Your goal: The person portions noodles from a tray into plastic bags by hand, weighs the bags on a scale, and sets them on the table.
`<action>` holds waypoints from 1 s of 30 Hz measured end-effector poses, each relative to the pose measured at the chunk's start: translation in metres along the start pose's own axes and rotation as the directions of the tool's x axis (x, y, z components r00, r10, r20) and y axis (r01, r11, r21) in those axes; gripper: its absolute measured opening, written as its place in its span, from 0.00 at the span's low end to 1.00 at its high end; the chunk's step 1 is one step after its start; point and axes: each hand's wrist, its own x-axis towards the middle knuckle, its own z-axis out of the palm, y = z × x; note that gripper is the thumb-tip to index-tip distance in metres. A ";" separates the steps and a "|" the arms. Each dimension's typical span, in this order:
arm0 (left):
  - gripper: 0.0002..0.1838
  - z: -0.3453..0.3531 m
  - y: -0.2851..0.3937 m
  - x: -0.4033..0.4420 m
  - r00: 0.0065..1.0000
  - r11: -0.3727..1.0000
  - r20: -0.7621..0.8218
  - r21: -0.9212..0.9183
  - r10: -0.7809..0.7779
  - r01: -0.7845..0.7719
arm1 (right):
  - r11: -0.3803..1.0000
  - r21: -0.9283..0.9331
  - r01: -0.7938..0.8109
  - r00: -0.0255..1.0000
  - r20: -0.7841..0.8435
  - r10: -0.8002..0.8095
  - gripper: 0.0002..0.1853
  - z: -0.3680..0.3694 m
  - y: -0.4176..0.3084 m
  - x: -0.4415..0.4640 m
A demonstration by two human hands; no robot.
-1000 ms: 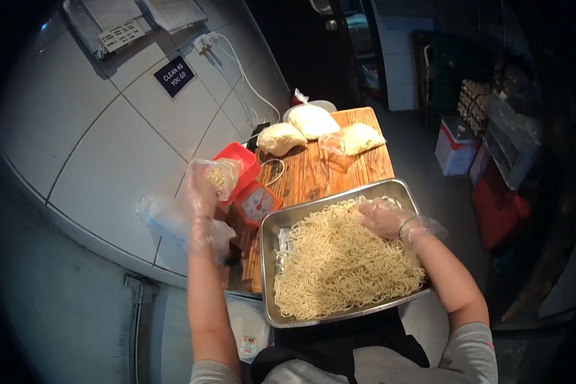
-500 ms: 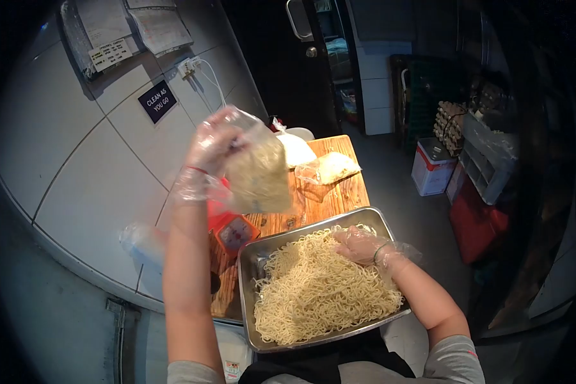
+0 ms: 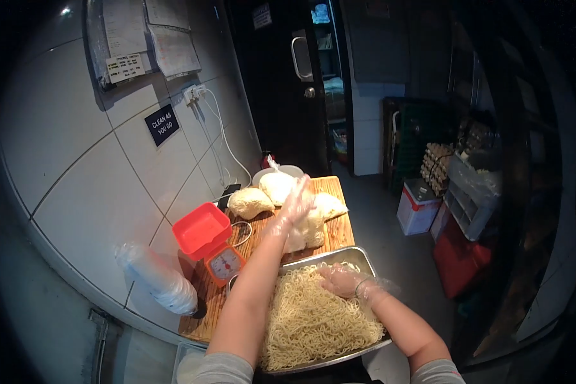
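A deep metal tray (image 3: pixel 363 256) full of pale noodles (image 3: pixel 320 326) is in front of me. My right hand (image 3: pixel 342 281), in a clear plastic glove, is at the tray's far right, its fingers curled into the noodles and the tips hidden. My left hand (image 3: pixel 296 206), gloved too, reaches over the wooden table with its fingers stretched out. Under and beside it lies a clear bag of noodles (image 3: pixel 312 232), partly covered by the hand. Other filled bags lie around: a noodle bag (image 3: pixel 251 203) to the left, a tied bag (image 3: pixel 276 187) behind, and a bag (image 3: pixel 330 206) to the right.
An orange scale (image 3: pixel 225 264) with a red pan (image 3: pixel 201 229) stands on the wooden table (image 3: pixel 342 192), left of the tray. A plastic-wrapped roll (image 3: pixel 163 281) leans near the wall. Egg trays (image 3: pixel 436 166), a white tin (image 3: pixel 417 208) and a red box (image 3: pixel 459 265) stand at right.
My left hand has brought the raised noodle bag down to the table, rightward, and its fingers have straightened. My right hand stays in the noodles. The view has shifted, showing the red pan and left noodle bag.
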 end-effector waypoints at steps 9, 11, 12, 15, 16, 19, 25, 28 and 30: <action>0.33 -0.099 0.202 -0.158 0.933 0.460 0.041 0.862 0.357 -0.214 | 0.999 -0.042 0.005 1.000 -0.002 -0.005 0.33 0.012 0.019 0.010; 0.42 -0.141 0.248 -0.203 0.950 0.288 -0.072 0.958 0.305 -0.020 | 0.997 -0.052 0.057 0.996 -0.064 -0.060 0.31 0.011 0.018 0.006; 0.44 -0.161 0.260 -0.223 0.948 0.218 -0.176 0.969 0.264 0.119 | 0.997 -0.054 0.064 0.996 -0.065 -0.067 0.31 0.010 0.016 0.007; 0.51 -0.215 0.277 -0.271 0.903 0.036 -0.427 0.904 0.042 0.426 | 0.995 -0.034 0.098 0.988 -0.116 -0.102 0.30 0.010 0.018 0.007; 0.47 -0.234 0.274 -0.284 0.913 0.037 -0.407 0.913 0.027 0.406 | 0.993 -0.050 0.109 0.986 -0.123 -0.114 0.30 0.013 0.022 0.008; 0.32 -0.290 0.237 -0.305 0.908 0.333 -0.414 0.849 -0.067 0.412 | 0.991 -0.080 0.107 0.985 -0.129 -0.117 0.30 0.018 0.030 0.013; 0.14 -0.313 0.212 -0.291 0.659 0.846 -0.657 0.530 0.366 0.059 | 0.991 -0.079 0.110 0.986 -0.120 -0.119 0.28 0.009 0.019 0.009; 0.13 -0.316 0.247 -0.272 0.413 0.882 -0.788 0.463 0.456 -0.090 | 0.992 -0.114 0.047 0.988 -0.138 -0.063 0.29 -0.003 0.003 0.000; 0.13 -0.300 0.274 -0.250 0.343 0.818 -0.751 0.449 0.564 -0.360 | 0.985 -0.156 -0.076 0.989 -0.137 0.055 0.30 -0.030 -0.044 -0.017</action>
